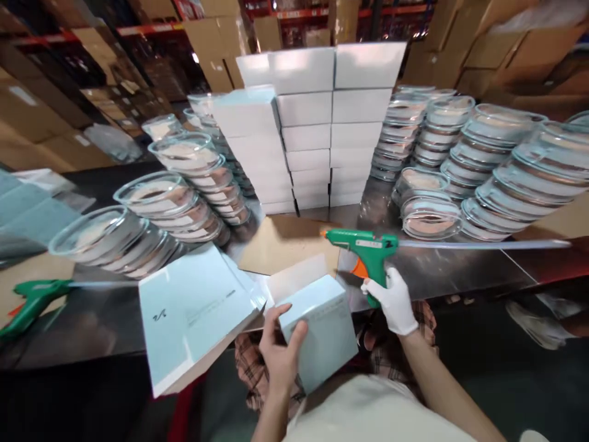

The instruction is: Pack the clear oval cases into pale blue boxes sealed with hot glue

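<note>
My bare left hand (281, 350) grips a light blue box (324, 334) near the table's front edge, thumb and fingers spread across its near corner. A white flap (299, 276) stands up at the box's far side. In a white glove, my right hand (396, 304) is closed around the handle of a green glue gun (363, 242) with an orange trigger. Its nozzle points left, above a brown cardboard sheet (280, 245), and a long glue stick (483, 244) sticks out of its back. Left of the box lies a stack of light blue printed sheets or panels (197, 313).
White boxes (306, 135) are piled high at the table's back. Stacks of round clear-lidded containers (510, 178) stand at right, and similar stacks (170, 202) at left. A second green glue gun (39, 301) lies far left. Cardboard cartons (41, 116) and shelving surround the table.
</note>
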Demonstrator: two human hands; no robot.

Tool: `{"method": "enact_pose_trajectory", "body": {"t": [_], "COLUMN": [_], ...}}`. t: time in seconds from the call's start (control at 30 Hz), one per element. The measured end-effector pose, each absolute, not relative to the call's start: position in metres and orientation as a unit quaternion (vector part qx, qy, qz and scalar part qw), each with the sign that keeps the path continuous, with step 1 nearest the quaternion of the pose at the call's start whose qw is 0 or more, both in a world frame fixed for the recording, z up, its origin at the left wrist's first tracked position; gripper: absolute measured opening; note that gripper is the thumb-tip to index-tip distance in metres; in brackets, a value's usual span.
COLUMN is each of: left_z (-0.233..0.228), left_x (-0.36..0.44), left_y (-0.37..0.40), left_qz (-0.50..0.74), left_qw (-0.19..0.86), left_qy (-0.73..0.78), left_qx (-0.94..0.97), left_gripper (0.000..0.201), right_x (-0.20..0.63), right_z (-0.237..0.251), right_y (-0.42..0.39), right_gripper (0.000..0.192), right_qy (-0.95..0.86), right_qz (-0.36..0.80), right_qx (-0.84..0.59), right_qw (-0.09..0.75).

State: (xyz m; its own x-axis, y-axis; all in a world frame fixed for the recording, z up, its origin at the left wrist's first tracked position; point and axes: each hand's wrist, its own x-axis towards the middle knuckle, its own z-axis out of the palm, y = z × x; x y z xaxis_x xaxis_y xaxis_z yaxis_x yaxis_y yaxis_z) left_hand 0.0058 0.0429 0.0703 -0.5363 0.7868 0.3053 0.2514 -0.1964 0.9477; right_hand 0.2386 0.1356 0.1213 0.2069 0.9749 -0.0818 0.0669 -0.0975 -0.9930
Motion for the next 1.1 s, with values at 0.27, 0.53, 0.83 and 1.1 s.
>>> {"method": "enact_pose_trajectory", "body": {"t": [0.27, 0.53, 0.83, 1.1], "left_z": [0.092, 0.096, 0.087, 0.088], "left_x": [0.032, 0.040, 0.035, 0.025], "left_y": [0.063, 0.065, 0.057, 0.052], "left_qz": [0.632, 0.644, 0.642, 0.646], "left_qw": [0.206, 0.207, 0.193, 0.226], "left_qy": [0.546, 0.521, 0.541, 0.562], "left_qx": [0.510, 0.522, 0.508, 0.464], "left_gripper": [0.027, 0.027, 0.031, 0.032], "right_x": [0.247, 0.229, 0.243, 0.267], "right_z": [0.155, 0.153, 0.141, 0.136], "right_y": [0.095, 0.076, 0.087, 0.099], "right_gripper": [0.032, 0.017, 0.017, 0.034], "right_qy": [-0.580, -0.733, -0.669, -0.564], "right_qz": [0.462, 0.336, 0.364, 0.425], "right_qx": [-0.518, -0.465, -0.525, -0.584], "right_qw": [0.426, 0.365, 0.379, 0.400]}}
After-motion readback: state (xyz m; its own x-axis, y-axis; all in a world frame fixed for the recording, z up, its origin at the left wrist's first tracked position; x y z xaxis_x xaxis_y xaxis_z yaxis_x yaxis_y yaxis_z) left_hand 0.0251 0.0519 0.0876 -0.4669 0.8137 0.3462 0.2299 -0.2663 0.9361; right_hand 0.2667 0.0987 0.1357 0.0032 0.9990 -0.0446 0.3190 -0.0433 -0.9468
